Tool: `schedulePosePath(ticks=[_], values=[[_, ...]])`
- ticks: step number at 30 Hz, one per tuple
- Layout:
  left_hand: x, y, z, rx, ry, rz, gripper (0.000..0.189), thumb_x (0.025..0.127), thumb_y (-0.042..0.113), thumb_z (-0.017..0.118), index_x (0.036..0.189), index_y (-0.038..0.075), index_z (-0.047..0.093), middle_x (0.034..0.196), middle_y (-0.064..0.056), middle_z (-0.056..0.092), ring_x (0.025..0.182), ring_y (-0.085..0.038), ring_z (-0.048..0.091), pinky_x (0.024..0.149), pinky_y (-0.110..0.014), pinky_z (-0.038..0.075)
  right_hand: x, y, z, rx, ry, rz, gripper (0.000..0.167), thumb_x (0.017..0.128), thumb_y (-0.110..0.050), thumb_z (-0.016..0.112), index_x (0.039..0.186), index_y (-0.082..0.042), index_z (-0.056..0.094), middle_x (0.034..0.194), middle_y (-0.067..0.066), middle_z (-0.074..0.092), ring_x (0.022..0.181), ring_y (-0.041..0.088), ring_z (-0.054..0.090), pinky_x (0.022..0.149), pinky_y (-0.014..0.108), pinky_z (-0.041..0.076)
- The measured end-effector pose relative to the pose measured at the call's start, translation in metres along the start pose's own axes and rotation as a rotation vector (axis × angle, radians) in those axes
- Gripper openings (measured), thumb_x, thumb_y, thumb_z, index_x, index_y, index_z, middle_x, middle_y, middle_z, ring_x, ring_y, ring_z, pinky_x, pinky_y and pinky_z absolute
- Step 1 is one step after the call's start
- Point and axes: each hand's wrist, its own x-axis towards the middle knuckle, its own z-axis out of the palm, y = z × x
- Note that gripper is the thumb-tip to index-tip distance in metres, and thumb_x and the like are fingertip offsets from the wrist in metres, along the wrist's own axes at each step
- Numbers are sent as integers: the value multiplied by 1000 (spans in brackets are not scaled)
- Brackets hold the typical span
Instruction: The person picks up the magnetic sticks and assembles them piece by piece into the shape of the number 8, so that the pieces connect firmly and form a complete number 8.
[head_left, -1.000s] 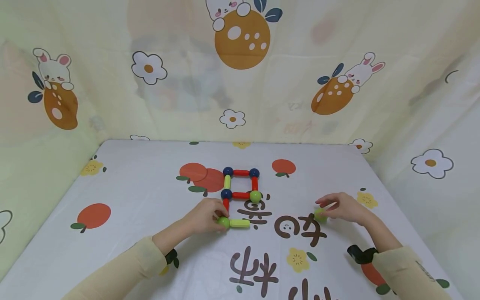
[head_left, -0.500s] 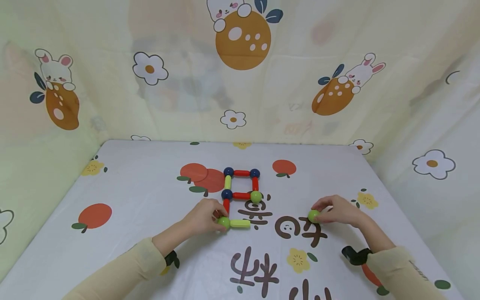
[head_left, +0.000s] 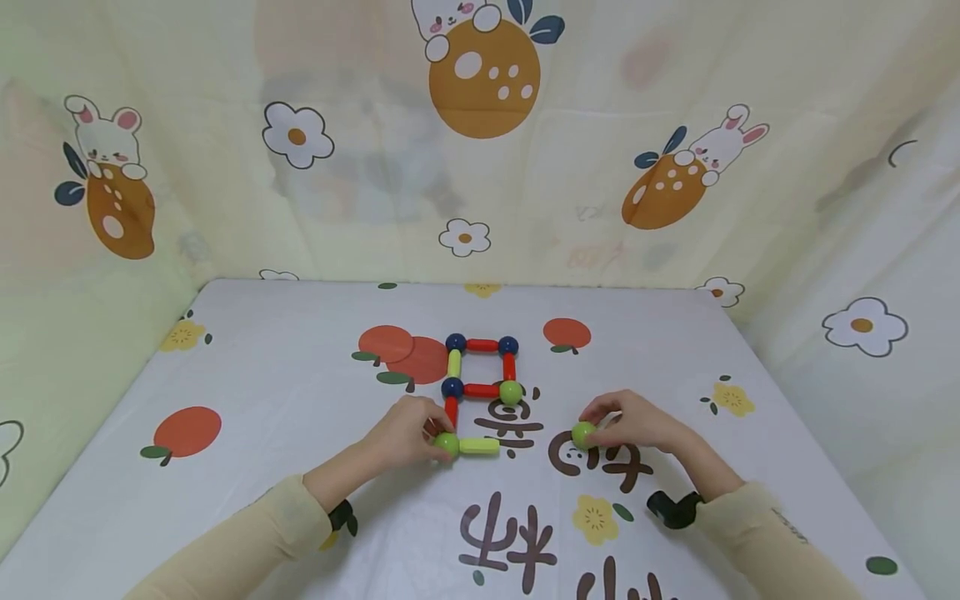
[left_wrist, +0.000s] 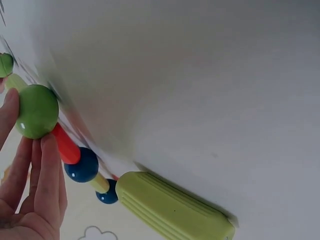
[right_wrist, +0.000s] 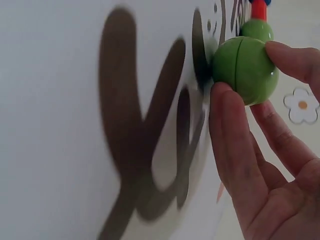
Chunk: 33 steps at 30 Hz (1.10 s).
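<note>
My left hand (head_left: 408, 433) pinches a green ball (left_wrist: 37, 111) between thumb and fingers. That ball joins a light green rod (head_left: 480, 447) pointing right and a red rod (head_left: 452, 410) leading back to a flat square. Blue balls (head_left: 452, 388) and a green ball (head_left: 511, 392) make the square's corners, with red rods (head_left: 482, 345) and a light green rod (head_left: 454, 363) between them. Over to the right, my right hand (head_left: 633, 419) pinches a separate green ball (right_wrist: 246, 70), low over the table and apart from the rod's free end.
A ridged light green piece (left_wrist: 175, 207) lies near the left wrist camera; my arm seems to hide it in the head view. The white tablecloth (head_left: 300, 375) carries printed fruit, flowers and dark lettering. Patterned fabric (head_left: 360, 217) hangs behind and at both sides.
My right hand has moved left across the table with its green ball, closer to the light green rod. My left hand and the square have stayed in place.
</note>
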Motion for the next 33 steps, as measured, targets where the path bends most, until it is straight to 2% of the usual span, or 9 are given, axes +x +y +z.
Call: schedulePosePath(ticks=[6, 14, 23, 30, 33], values=[[0, 1, -1, 15, 2, -11, 29, 64, 14, 84, 89, 6, 72, 77, 2, 62, 73, -13, 57, 60, -18, 47, 9, -11, 15, 41, -25, -13, 31, 73, -22, 76, 97, -6, 65, 85, 6, 60, 68, 19, 57, 61, 32, 47], [0, 1, -2, 11, 11, -14, 28, 63, 14, 84, 87, 6, 72, 78, 1, 63, 72, -13, 57, 61, -19, 48, 20, -27, 32, 39, -31, -46, 31, 74, -22, 75, 98, -5, 65, 86, 4, 60, 69, 18, 58, 64, 31, 47], [0, 1, -4, 6, 4, -21, 29, 62, 13, 84, 88, 6, 72, 78, 1, 63, 72, -13, 57, 62, -20, 49, 29, -36, 47, 66, -87, -99, 31, 74, -21, 75, 99, -5, 65, 88, 3, 61, 68, 15, 58, 63, 27, 48], [1, 1, -2, 21, 5, -9, 29, 62, 14, 84, 87, 7, 72, 77, 1, 64, 71, -12, 58, 62, -18, 48, 32, -48, 56, 148, -149, -144, 30, 75, -12, 74, 100, 1, 64, 92, 6, 61, 75, 18, 60, 67, 25, 50], [1, 1, -2, 26, 7, -7, 28, 62, 14, 84, 87, 7, 72, 76, 2, 63, 70, -12, 57, 62, -18, 47, 33, -52, 60, 153, -153, -150, 29, 74, -10, 74, 100, 1, 64, 91, 7, 60, 74, 18, 59, 64, 25, 50]])
